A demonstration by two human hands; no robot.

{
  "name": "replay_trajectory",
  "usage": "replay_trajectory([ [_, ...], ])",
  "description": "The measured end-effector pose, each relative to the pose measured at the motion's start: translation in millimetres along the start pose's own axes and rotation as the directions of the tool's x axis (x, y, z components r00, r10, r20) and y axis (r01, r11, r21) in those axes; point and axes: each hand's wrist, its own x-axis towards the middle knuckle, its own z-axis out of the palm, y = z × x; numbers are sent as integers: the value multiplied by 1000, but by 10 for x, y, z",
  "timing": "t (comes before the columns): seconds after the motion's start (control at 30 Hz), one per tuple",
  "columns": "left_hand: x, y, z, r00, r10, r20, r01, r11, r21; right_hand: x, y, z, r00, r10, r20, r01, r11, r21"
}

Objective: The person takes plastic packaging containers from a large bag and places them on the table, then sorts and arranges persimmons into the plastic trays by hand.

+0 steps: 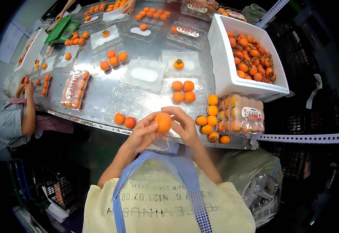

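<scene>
An orange persimmon-like fruit [163, 122] is held up at the near edge of the metal table. My left hand [144, 130] grips it from the left with its fingers wrapped round it. On its right side, my right hand [182, 123] curves around the fruit, thumb and fingers near or against it. Left of my hands, two fruits [130, 122] sit in an open clear plastic tray [128, 101]. Right of and beyond my hands, a group of fruits [189, 96] stands in another clear tray. Loose fruits [207, 129] lie by my right hand.
A white foam box [242, 86] full of fruit stands at the right. Filled clear packs [251, 113] are stacked before it. White pads [144, 74] and more trays cover the metal table [93, 116]. Co-workers' hands [28, 86] handle fruit at the left and far side.
</scene>
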Motion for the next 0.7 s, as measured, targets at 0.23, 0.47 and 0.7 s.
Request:
replay_trajectory([
  [0.23,17,96,240,950,282,-133,-178,841,510,31,112,-56,997,-72,-16,73,997,11],
  [0.47,40,46,246,856,494,-153,-218,613,759,72,-200,-6,983,-178,38,180,919,-351],
  [0.7,98,60,229,878,456,-146,-173,587,791,68,49,-3,990,-118,-79,89,950,-298],
])
